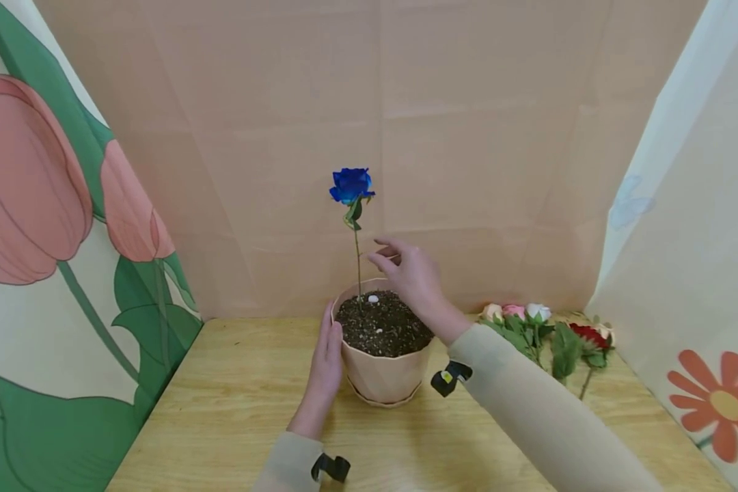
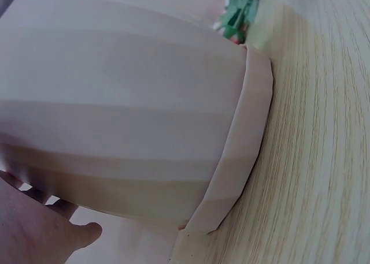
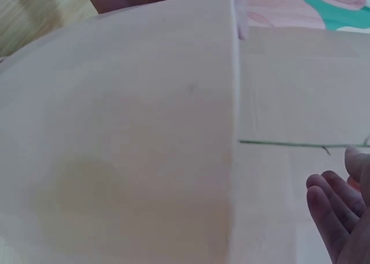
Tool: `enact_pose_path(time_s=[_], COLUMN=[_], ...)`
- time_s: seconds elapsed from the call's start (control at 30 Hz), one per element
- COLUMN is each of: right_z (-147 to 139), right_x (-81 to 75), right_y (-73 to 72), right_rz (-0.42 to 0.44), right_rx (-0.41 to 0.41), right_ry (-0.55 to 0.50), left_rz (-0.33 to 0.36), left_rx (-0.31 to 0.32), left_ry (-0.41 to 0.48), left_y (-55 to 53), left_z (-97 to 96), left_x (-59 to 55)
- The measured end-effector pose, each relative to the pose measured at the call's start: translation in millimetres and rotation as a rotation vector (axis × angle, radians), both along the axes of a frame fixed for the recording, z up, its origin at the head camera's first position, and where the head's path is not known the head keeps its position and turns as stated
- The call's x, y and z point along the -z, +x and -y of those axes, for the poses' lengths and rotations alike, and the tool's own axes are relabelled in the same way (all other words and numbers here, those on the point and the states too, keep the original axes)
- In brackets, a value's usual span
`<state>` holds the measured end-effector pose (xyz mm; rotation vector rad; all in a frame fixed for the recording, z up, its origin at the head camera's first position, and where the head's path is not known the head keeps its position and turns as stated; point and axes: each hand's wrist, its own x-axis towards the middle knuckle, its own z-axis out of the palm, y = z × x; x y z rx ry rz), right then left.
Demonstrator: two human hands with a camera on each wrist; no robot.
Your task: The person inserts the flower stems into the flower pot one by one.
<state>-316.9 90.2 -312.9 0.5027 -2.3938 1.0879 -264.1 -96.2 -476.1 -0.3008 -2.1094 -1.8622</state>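
Rose [image 1: 352,185], blue-petalled on a thin green stem, stands near-vertical in dark speckled soil [image 1: 400,328], toward 10 o'clock inside a pale pink faceted pot [image 1: 381,376]. Stem lies at 9 o'clock from right hand [image 1: 413,275], the nearer: fingers loosely bent, narrow gap, holding nothing. Left hand [image 1: 327,362] rests along pot wall, 9 o'clock, fingers extended. Stem foot buried; bloom outside both wrist views.

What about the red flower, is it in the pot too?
No, the red flower lies on the table, right of the pot, where only the blue flower stands.
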Motion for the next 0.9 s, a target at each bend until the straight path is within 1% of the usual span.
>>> enact_pose_path(time_s=[0.17,0.27,0.4,0.53,0.67,0.9], right_z=[-18,-32,-50,-70,-91,-124], right_x=[-6.4,-9.1,-11.1,-6.9,-0.9,8.7], right_y=[6.3,10.1,16.1,20.4,25.4,37.7], right_rz=[0.055,0.079,0.068,0.065,0.083,0.101], right_rx=[0.006,0.008,0.024,0.044,0.057,0.085], right_ry=[-0.018,-0.019,0.001,0.013,0.027,0.056], left_rz=[0.006,0.008,0.013,0.023,0.032,0.035], left_rx=[0.005,0.0,-0.004,-0.004,-0.01,-0.009], left_ry=[0.015,0.009,0.001,-0.007,-0.01,-0.007], left_y=[0.7,0.7,1.3,1.2,0.7,-0.5], left_z=[-0.1,0.4,1.2,0.8,0.9,0.7], left_x=[0.2,0.1,-1.1,-2.1,-2.1,-0.4])
